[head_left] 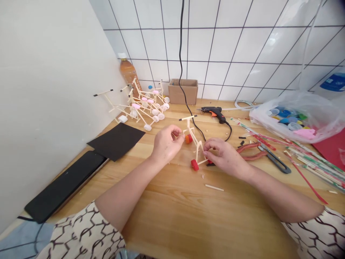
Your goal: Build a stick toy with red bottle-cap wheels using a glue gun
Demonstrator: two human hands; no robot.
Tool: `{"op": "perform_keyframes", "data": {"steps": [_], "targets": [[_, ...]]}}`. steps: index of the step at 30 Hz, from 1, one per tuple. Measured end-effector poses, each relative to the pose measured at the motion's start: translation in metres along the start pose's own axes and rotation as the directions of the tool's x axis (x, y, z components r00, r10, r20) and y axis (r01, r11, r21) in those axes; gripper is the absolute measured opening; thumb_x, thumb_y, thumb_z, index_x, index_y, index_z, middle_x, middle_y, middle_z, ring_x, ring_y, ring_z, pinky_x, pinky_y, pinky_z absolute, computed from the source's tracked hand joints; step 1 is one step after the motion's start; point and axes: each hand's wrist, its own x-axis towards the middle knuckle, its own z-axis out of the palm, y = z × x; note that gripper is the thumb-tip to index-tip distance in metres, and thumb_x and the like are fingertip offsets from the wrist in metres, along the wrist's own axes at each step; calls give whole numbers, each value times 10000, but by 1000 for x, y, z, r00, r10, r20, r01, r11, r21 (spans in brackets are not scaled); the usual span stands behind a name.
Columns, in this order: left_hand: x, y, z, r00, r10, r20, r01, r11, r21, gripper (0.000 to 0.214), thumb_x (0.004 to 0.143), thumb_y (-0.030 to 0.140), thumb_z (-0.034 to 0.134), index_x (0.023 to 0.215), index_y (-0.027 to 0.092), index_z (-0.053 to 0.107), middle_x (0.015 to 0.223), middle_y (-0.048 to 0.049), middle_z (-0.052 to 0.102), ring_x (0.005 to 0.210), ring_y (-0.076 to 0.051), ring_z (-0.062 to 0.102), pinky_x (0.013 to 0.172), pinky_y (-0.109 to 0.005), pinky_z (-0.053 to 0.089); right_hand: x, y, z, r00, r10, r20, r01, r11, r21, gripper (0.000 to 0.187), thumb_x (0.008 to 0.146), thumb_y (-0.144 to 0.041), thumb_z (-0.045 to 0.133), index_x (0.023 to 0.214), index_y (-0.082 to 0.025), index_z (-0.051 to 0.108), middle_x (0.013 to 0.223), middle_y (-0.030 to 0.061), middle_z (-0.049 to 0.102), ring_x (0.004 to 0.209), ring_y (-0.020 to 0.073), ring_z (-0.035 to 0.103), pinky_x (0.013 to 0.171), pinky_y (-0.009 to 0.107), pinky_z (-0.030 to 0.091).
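Stick-built tricycle model, right there at mid-table, standing between two bare hands on the wooden tabletop! Up top sits a handlebar with black tips; low down, an orange wheel at the far end and a red wheel nearer the camera. The left hand is in close, thumb and fingers drawn together just beside the front of the frame; whether they grip a stick, I cannot tell. Over to the right hand, fingers curled at the back of the frame, partly covering it; its exact hold I cannot tell either.

Behind them, a black hot glue gun lies on its side, a black cord hanging down the tiled wall past a cardboard box. Far left, a cluster of similar models with pink seats crowds in front of an amber drink bottle. And on the right flank: red-handled pliers beside a utility knife, then a plastic bag full of colourful caps. Near the front, one loose stick lies alone.
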Motion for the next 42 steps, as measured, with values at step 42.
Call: {"op": "perform_keyframes", "data": {"steps": [42], "targets": [[-41, 23, 13, 937, -9, 348, 42, 995, -87, 85, 747, 149, 523, 709, 162, 598, 681, -14, 670, 577, -130, 620, 553, -216, 462, -2, -1, 2, 996, 83, -13, -83, 995, 51, 114, 792, -205, 499, 700, -184, 562, 657, 2, 581, 613, 136, 508, 580, 255, 389]]}}
